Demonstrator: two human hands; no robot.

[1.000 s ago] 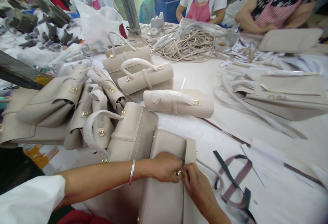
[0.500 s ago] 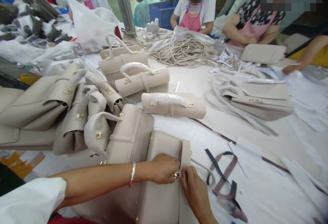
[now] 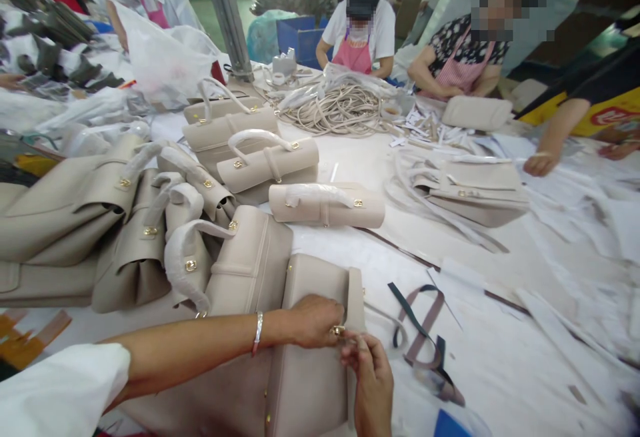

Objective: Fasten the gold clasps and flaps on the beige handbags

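Note:
A beige handbag point(image 3: 310, 370) lies on its side in front of me, with a narrow flap edge point(image 3: 356, 297) along its right side. My left hand point(image 3: 316, 320), wearing a silver bracelet point(image 3: 259, 334), presses on the bag with its fingers curled in at that edge. At these fingers shows a small gold-coloured piece point(image 3: 337, 331); I cannot tell whether it is a ring or bag hardware. My right hand point(image 3: 370, 364) meets the left fingertips there, its thumb and fingers pinched together. Whatever lies between them is too small to make out. A thin beige strap point(image 3: 385, 314) runs out beside the bag.
Several beige handbags point(image 3: 250, 260) crowd the left, handles wrapped in white. Another bag point(image 3: 327, 204) lies ahead, and one point(image 3: 475, 187) farther right. Dark ribbon strips point(image 3: 425, 330) lie on the right. Beyond are a heap of straps point(image 3: 340, 107) and co-workers, one with a hand point(image 3: 543, 162) over papers.
My right hand has turned, its fingertips now raised at the gold piece instead of at the flap edge. My left hand stays on the bag. The view has shifted slightly.

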